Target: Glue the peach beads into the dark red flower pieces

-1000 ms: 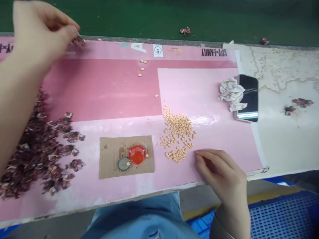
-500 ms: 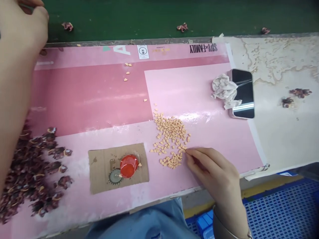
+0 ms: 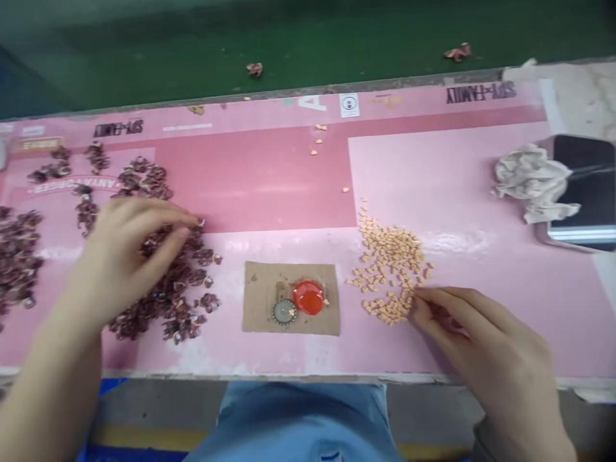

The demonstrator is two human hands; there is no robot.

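Observation:
My left hand (image 3: 139, 250) reaches over a pile of small dark-red moulded pieces (image 3: 158, 289). Its thumb and forefinger close around one of them at the pile's far right edge, where a pale tip shows past the fingers. My right hand (image 3: 486, 340) is pinched at the right edge of a scatter of tiny tan pieces (image 3: 392, 250); anything between those fingertips is too small to make out. Between the hands lies a cardboard piece (image 3: 260, 301) bearing a red shallow cap (image 3: 308, 298) with a glossy inside and a crimped metal bottle cap (image 3: 284, 312).
A crumpled tissue (image 3: 532, 179) rests partly on a phone (image 3: 584, 192) at the right. More dark-red pieces (image 3: 19, 256) lie in groups at the left. Beyond the pink mat (image 3: 250, 186), a green belt (image 3: 337, 58) carries a few similar pieces.
My left hand has come down from the belt to the dark-red pile. My right hand stays pinched by the tan pieces. The view has swung left, and the pieces on the belt have shifted in view.

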